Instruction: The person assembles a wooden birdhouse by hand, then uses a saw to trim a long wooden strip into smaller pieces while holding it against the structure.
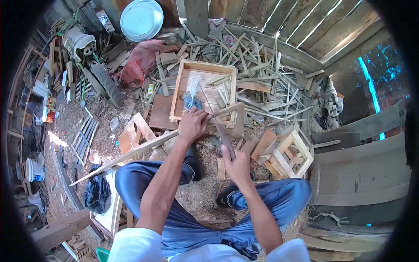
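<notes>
My left hand is wrapped round a long thin wooden strip, which slants from the lower left up across the near edge of a shallow wooden box. In my right hand is the handle of a saw. Its narrow blade points up over the box and crosses the strip just right of my left hand. Inside the box lie a clear plastic bag with small bluish contents and several short wood strips.
Scrap strips are heaped beyond the box to the right. A small wooden frame stands at the right. A red plastic bag and a pale basin are at the back. A black bag lies left of my knee.
</notes>
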`<state>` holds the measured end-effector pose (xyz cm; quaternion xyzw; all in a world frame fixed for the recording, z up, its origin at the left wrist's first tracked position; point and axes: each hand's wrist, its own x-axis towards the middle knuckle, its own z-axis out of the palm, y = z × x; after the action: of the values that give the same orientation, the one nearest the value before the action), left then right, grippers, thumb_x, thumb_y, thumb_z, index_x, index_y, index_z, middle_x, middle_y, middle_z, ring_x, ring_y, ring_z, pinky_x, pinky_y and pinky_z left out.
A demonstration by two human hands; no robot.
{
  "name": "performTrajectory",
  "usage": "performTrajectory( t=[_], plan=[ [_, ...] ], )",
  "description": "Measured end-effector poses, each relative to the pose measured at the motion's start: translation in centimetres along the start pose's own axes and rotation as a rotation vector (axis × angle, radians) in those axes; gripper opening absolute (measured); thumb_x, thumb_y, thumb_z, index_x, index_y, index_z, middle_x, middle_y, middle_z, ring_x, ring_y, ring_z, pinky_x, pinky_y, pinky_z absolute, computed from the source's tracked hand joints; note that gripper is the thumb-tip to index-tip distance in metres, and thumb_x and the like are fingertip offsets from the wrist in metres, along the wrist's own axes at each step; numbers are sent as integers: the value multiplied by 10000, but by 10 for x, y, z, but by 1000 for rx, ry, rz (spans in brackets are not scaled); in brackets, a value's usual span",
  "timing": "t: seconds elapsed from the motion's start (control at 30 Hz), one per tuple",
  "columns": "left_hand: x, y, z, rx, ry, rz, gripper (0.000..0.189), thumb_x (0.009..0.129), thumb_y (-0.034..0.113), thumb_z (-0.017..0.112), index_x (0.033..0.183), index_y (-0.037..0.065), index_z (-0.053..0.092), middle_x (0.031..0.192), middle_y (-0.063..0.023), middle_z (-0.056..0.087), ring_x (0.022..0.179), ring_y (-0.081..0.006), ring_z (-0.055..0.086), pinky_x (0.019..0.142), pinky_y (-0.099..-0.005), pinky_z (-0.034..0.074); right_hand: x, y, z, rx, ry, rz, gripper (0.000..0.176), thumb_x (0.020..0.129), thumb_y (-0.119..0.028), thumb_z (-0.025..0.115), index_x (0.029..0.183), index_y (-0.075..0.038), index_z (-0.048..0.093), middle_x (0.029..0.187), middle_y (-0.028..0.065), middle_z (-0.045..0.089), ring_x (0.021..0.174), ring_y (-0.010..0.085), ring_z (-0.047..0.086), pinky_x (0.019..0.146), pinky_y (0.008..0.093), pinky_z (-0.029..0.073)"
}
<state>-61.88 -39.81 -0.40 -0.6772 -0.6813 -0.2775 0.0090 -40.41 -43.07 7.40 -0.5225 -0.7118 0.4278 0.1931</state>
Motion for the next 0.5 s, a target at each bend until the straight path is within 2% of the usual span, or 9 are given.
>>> performTrajectory(
  t=[0.1,0.13,0.2,0.23,0.33,0.4,0.47,0.5],
  plan=[
    [0,2,-1,6,-11,-2,139,827,180,602,754,66,631,763,-55,587,822,-246,542,724,-374,458,-71,18,-20,108,136,-130,328,917,-276,577,784,19,631,612,217,566,536,386,582,500,418,429],
    [2,-1,0,4,-2,-15,139,827,180,602,754,66,631,763,-55,587,822,-246,542,724,-374,458,-66,17,-20,99,125,-138,328,917,-276,577,784,19,631,612,217,566,536,386,582,500,418,429],
    [-6,2,3,-77,63,13,123,830,140,607,764,39,624,758,-85,566,788,-276,527,703,-386,452,-67,15,-17,8,131,-192,341,927,-283,573,758,5,641,588,184,541,512,270,592,505,380,424],
    [-4,2,1,-48,32,28,101,825,133,609,784,45,636,769,-79,574,798,-271,533,704,-382,453,-47,21,-4,-47,54,-75,351,926,-291,576,744,2,639,577,172,542,484,257,556,504,372,427],
    [3,-2,-1,-39,9,21,84,816,134,613,805,56,643,775,-71,579,801,-267,535,702,-380,453,-18,6,-7,1,37,10,379,930,-306,575,719,5,629,561,143,545,467,217,525,495,361,416],
    [-4,4,0,-30,5,17,80,807,136,614,815,62,641,781,-66,583,808,-266,538,703,-382,452,-47,26,-14,-23,10,75,412,929,-329,578,710,18,621,559,142,556,473,181,529,488,362,404],
    [2,1,-4,-35,15,5,79,806,143,611,819,70,641,778,-58,584,814,-263,540,696,-386,445,-74,27,-18,123,194,-142,452,931,-353,574,692,29,604,551,132,556,481,159,529,484,363,394],
    [0,3,-5,-11,25,11,90,814,153,608,809,69,638,776,-54,587,805,-260,540,692,-387,437,-64,28,-17,117,174,-153,452,931,-353,574,692,29,604,551,132,556,481,159,529,484,363,394]
  ],
)
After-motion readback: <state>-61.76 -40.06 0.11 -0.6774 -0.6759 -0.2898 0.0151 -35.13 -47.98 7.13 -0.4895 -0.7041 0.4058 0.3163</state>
